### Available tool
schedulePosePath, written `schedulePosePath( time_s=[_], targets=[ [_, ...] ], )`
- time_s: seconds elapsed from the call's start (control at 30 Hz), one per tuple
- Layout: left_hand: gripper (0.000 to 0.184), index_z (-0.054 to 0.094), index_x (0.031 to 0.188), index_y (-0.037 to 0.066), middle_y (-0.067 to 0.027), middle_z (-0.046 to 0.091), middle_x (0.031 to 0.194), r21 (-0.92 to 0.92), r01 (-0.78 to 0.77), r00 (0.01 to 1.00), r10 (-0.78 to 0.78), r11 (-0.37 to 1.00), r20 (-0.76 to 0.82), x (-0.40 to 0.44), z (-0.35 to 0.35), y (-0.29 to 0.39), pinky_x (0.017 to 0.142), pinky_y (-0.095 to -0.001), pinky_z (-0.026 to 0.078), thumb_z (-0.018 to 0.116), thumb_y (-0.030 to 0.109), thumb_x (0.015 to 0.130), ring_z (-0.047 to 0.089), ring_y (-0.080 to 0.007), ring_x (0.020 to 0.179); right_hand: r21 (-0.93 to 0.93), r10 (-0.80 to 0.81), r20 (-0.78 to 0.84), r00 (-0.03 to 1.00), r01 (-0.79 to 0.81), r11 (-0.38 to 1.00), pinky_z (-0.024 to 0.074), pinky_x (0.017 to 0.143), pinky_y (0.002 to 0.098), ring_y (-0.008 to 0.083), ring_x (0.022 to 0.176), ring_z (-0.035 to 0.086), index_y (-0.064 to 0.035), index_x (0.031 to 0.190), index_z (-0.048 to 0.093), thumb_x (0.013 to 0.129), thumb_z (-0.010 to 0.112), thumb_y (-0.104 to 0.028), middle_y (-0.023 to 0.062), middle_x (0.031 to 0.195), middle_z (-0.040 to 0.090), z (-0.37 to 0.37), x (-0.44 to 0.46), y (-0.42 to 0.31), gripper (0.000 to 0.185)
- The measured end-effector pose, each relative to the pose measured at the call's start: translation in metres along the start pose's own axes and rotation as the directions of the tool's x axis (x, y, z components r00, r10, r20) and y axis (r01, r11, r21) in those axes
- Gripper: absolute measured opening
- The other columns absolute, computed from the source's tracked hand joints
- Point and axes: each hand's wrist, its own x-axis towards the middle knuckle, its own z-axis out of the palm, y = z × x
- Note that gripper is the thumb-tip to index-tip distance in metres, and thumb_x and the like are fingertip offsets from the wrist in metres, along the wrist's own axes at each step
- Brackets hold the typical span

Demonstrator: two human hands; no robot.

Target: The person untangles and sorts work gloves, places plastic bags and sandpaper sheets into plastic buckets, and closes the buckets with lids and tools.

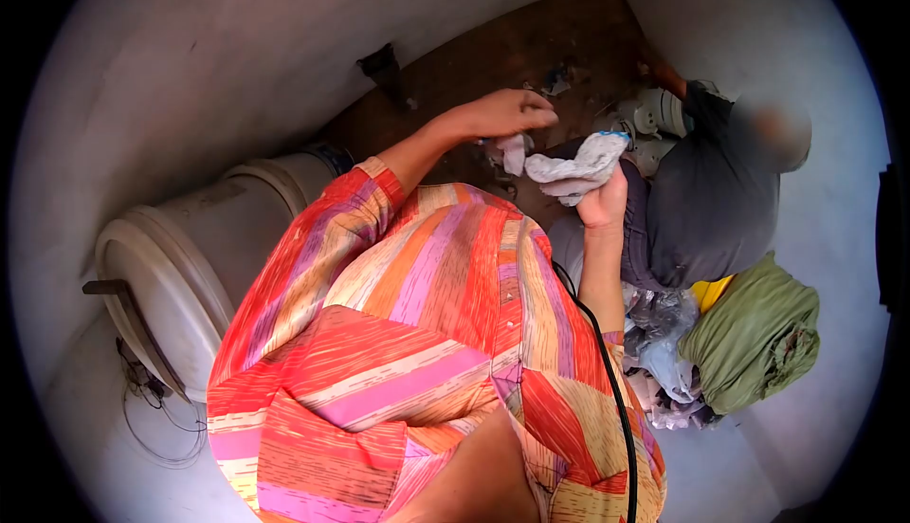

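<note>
Holding a whitish cloth by its near right side, the person's right hand is clamped on it. The cloth lies between the hands, its long axis slanting from near left to far right, its blue edge at the far right. Farther left, the left hand curls its fingers above a pale hanging strip; whether they grip it is unclear.

Dim, uneven light fades into black, curved edges.

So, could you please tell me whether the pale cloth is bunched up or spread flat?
Bunched up: the pale cloth sits in uneven, crumpled folds at the right hand, with no flat expanse showing.
</note>
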Motion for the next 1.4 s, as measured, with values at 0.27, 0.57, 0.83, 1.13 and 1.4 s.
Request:
schedulePosePath(
  time_s=[0.27,0.57,0.83,1.13,1.4],
  targets=[
    [0.029,0.064,0.082,0.000,0.0001,0.054,0.059,-0.188,0.171,0.985,-0.171,0.967,0.018,-0.005,0.015,0.049,0.045,-0.0239,0.038,0.066,0.029,0.078,0.047,-0.0050,0.048,-0.346,-0.232,-0.113,0.966,0.180,0.921,0.0421,0.091,0.0341,0.0216,0.103,0.055,-0.0007,0.118,0.048,0.097,0.036,-0.025,0.0102,0.114,0.056,0.036,-0.006,0.006,0.034],
    [0.033,0.061,0.076,0.004,0.0034,0.053,0.063,-0.171,0.202,0.977,-0.211,0.964,-0.032,-0.007,0.022,0.005,0.048,-0.0211,0.038,0.051,0.032,0.090,0.046,-0.0037,0.053,-0.106,0.214,-0.037,0.976,-0.217,0.970,0.0520,0.075,0.0363,0.0252,0.091,0.061,0.0004,0.119,0.048,0.088,0.057,-0.029,0.0123,0.109,0.059,0.040,-0.019,0.016,0.044],
    [0.031,0.062,0.100,0.002,-0.0004,0.050,0.071,-0.328,-0.020,0.826,-0.170,0.944,-0.537,-0.001,-0.028,-0.059,0.050,-0.0240,0.041,0.053,0.029,0.087,0.047,-0.0083,0.057,-0.245,0.143,-0.051,0.988,-0.151,0.958,0.0521,0.074,0.0354,0.0247,0.090,0.062,-0.0030,0.118,0.050,0.088,0.057,-0.023,0.0116,0.104,0.061,0.049,-0.024,0.013,0.037],
    [0.037,0.064,0.096,0.004,-0.0151,0.066,0.085,0.350,0.039,0.999,-0.033,0.936,-0.023,-0.017,0.022,0.024,0.072,-0.0352,0.048,0.059,0.036,0.078,0.063,-0.0261,0.080,-0.279,0.092,-0.096,0.991,-0.115,0.953,0.0515,0.076,0.0362,0.0240,0.090,0.061,-0.0035,0.119,0.049,0.090,0.052,-0.026,0.0114,0.105,0.060,0.033,-0.020,0.016,0.037],
    [0.054,0.062,0.096,-0.004,-0.0149,0.065,0.080,0.082,0.114,0.980,-0.098,0.990,-0.175,-0.022,-0.011,-0.019,0.067,-0.0330,0.049,0.056,0.047,0.081,0.063,-0.0207,0.072,-0.162,0.136,-0.326,0.936,-0.197,0.967,0.0497,0.078,0.0333,0.0213,0.091,0.060,-0.0015,0.114,0.052,0.087,0.058,-0.030,0.0098,0.105,0.060,-0.004,-0.036,0.008,0.039]
  ],
)
